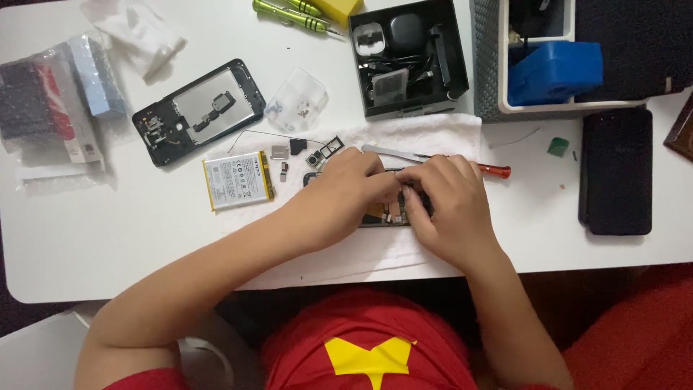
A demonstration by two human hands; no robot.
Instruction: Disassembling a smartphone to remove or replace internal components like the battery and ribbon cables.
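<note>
Pinching together over an opened phone (382, 214), the left hand (345, 189) and the right hand (446, 202) meet fingertip to fingertip at the middle of the white worktop (130, 231). Both hands are curled nearly closed on the phone's inner parts; whether either holds a loose piece cannot be told. The phone lies on a white towel (433, 133), mostly hidden beneath the fingers. Just beyond the right hand lie metal tweezers (386, 152) and a red-handled screwdriver (494, 171). Left of the left hand, small loose parts (299, 153) sit on the towel, then a battery (238, 180) and, farther off, a phone back frame (198, 112). At the far edge stand a black box (408, 58) of accessories and green screwdrivers (289, 13). A dark phone (616, 171) rests far right.
</note>
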